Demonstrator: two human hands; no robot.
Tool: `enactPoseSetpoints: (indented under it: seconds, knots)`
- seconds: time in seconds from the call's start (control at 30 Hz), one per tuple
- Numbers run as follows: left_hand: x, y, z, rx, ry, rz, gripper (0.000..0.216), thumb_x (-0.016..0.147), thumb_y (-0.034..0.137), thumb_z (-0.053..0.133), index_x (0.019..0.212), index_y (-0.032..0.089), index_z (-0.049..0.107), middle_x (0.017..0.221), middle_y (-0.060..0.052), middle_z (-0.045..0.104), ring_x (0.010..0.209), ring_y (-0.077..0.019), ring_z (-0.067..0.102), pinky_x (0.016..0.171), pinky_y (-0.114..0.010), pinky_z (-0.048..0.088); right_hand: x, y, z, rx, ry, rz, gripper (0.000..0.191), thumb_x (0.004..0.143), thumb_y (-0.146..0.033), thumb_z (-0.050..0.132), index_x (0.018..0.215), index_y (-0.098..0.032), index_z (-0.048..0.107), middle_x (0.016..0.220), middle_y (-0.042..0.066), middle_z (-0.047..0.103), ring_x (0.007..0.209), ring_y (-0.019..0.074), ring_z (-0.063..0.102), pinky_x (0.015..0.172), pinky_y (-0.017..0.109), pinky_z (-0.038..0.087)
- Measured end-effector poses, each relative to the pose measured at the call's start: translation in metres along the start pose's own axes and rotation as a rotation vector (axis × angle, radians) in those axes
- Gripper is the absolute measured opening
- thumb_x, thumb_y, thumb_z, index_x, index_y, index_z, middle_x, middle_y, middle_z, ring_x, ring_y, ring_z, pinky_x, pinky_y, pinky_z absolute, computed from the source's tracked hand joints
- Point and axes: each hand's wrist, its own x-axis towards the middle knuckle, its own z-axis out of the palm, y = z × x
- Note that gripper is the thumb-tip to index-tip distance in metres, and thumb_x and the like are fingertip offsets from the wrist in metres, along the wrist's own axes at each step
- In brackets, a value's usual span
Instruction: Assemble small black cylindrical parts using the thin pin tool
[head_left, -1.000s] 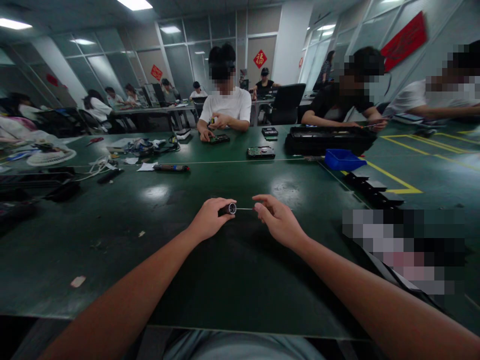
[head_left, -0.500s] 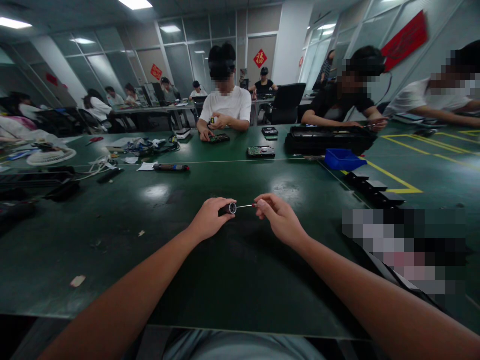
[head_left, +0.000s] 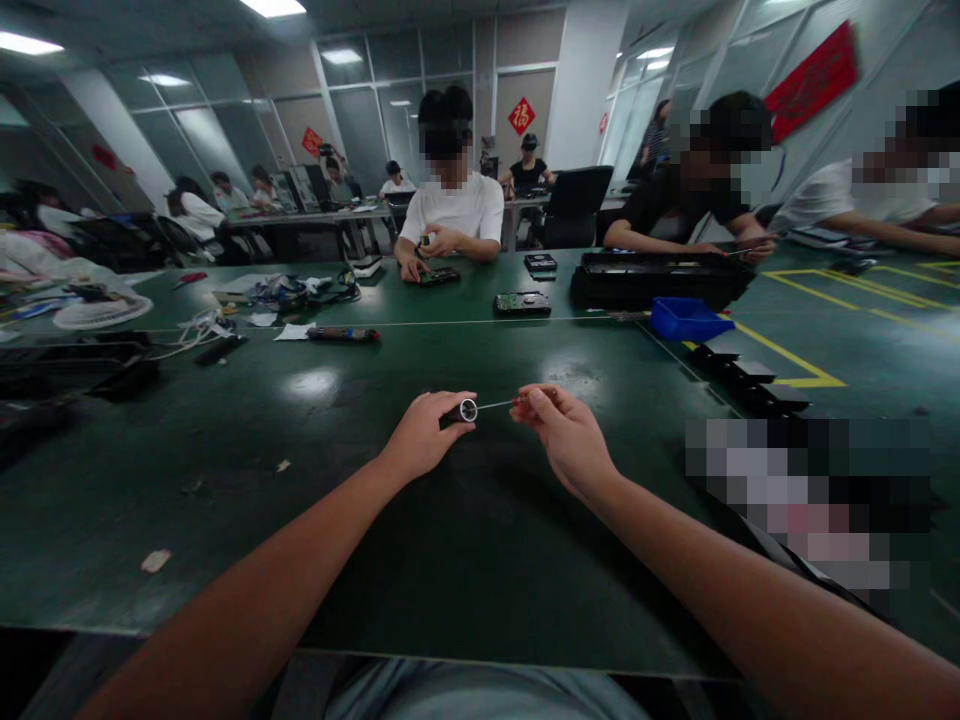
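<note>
My left hand (head_left: 424, 435) is closed round a small black cylinder with a silver rim (head_left: 463, 410), held just above the green table (head_left: 315, 470). My right hand (head_left: 566, 435) pinches the red-handled end of a thin metal screwdriver (head_left: 496, 405). Its shaft runs left and its tip meets the open end of the cylinder. Both hands hover over the middle of the table, close to each other.
A blue bin (head_left: 686, 318), a long black tray (head_left: 660, 278) and black blocks (head_left: 746, 380) lie to the right. A circuit board (head_left: 521, 303), a dark tool (head_left: 343, 335) and cables (head_left: 300, 292) lie farther back. Other people sit across the table and at the right.
Both hands have risen slightly and tilted. The screwdriver's red handle came into view between my right fingers, and its shaft now slants up to the right.
</note>
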Motion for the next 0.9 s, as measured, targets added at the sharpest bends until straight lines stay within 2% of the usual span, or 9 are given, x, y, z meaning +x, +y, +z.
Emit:
enactPoseSetpoints:
  seconds: [0.13,0.2,0.4,0.53,0.63,0.73,0.9]
  knots:
    - [0.001,0.002,-0.003,0.103,-0.085,0.082,0.039,0.093,0.024,0.065,0.132,0.031,0.062,0.132,-0.003,0.066,0.126,-0.0239,0.056,0.12,-0.057,0.019,0.007,0.003,-0.004,0.136,0.055,0.142,0.033,0.08,-0.053,0.073,0.079,-0.021,0.066,0.071,0.0,0.062,0.067,0.0151,0.06,0.077,0.035,0.055]
    - [0.002,0.001,-0.003,0.151,-0.117,0.05,0.039,0.093,0.023,0.065,0.132,0.031,0.063,0.132,-0.003,0.066,0.125,-0.0245,0.056,0.12,-0.06,0.017,0.011,0.004,-0.007,0.105,0.1,0.187,0.032,0.081,-0.052,0.074,0.075,-0.021,0.065,0.067,-0.001,0.059,0.062,0.014,0.056,0.074,0.036,0.055]
    - [0.004,-0.001,0.0,0.18,-0.155,-0.03,0.04,0.092,0.027,0.066,0.132,0.029,0.063,0.13,-0.005,0.066,0.124,-0.0269,0.056,0.118,-0.06,0.021,0.012,0.006,-0.012,-0.038,0.168,0.065,0.029,0.082,-0.05,0.07,0.081,-0.021,0.065,0.074,0.0,0.063,0.067,0.0149,0.059,0.069,0.032,0.053]
    - [0.003,0.001,-0.002,0.12,-0.139,-0.06,0.048,0.092,0.026,0.066,0.139,0.026,0.058,0.121,-0.007,0.068,0.115,-0.0264,0.06,0.11,-0.051,0.036,0.01,0.005,-0.012,-0.09,0.165,0.035,0.03,0.083,-0.051,0.068,0.086,-0.021,0.065,0.078,0.001,0.065,0.071,0.0158,0.061,0.069,0.032,0.053]
    - [0.001,0.004,-0.005,0.009,-0.082,-0.078,0.047,0.093,0.026,0.063,0.139,0.024,0.056,0.12,-0.008,0.066,0.111,-0.025,0.06,0.101,-0.043,0.045,0.01,0.004,-0.013,-0.143,0.163,-0.019,0.031,0.086,-0.052,0.065,0.089,-0.022,0.066,0.081,0.002,0.066,0.072,0.0158,0.061,0.069,0.032,0.052]
    - [0.0,0.007,-0.006,-0.098,-0.005,-0.126,0.04,0.094,0.026,0.06,0.133,0.021,0.058,0.127,-0.009,0.063,0.117,-0.0251,0.058,0.103,-0.041,0.044,0.01,0.003,-0.014,-0.233,0.15,-0.055,0.031,0.087,-0.052,0.065,0.094,-0.022,0.066,0.085,0.002,0.067,0.071,0.0155,0.061,0.07,0.034,0.052]
    - [0.0,0.009,-0.004,-0.27,0.1,-0.273,0.039,0.095,0.025,0.053,0.134,0.019,0.05,0.126,-0.01,0.061,0.116,-0.0236,0.058,0.103,-0.04,0.043,0.011,0.005,-0.014,-0.289,0.116,-0.065,0.033,0.086,-0.051,0.065,0.102,-0.022,0.067,0.089,0.004,0.07,0.071,0.0161,0.063,0.072,0.036,0.053]
